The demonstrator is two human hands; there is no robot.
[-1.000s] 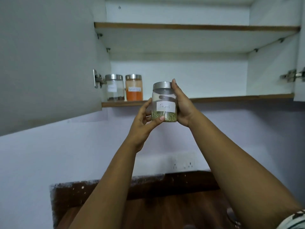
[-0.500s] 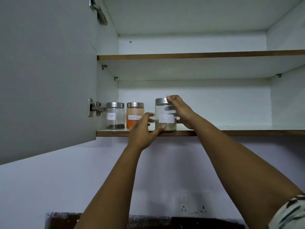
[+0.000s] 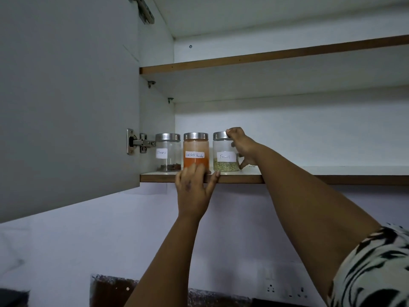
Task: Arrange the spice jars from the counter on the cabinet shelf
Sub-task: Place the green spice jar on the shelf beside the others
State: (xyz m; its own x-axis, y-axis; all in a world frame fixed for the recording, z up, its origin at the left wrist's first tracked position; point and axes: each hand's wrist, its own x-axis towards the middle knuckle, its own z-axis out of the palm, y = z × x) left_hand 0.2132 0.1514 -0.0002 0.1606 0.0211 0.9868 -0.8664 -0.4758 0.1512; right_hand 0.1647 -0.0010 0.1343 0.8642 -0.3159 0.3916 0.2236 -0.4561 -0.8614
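Note:
Three glass jars with steel lids stand in a row at the left end of the lower cabinet shelf: a cloves jar, a red chilli powder jar and a fennel jar. My right hand wraps the fennel jar's right side, fingers on the lid and thumb low by its base. My left hand is raised in front of the shelf edge, fingers spread, covering the bottom of the chilli jar and holding nothing.
The cabinet door hangs open at the left, its hinge beside the cloves jar. An upper shelf spans above. A wall socket sits low on the white wall, and a dark backsplash edge shows at the bottom.
The fennel jar went from being held in the air by both hands to standing on the shelf beside the chilli jar. My left hand has come off it; the view tilted upward.

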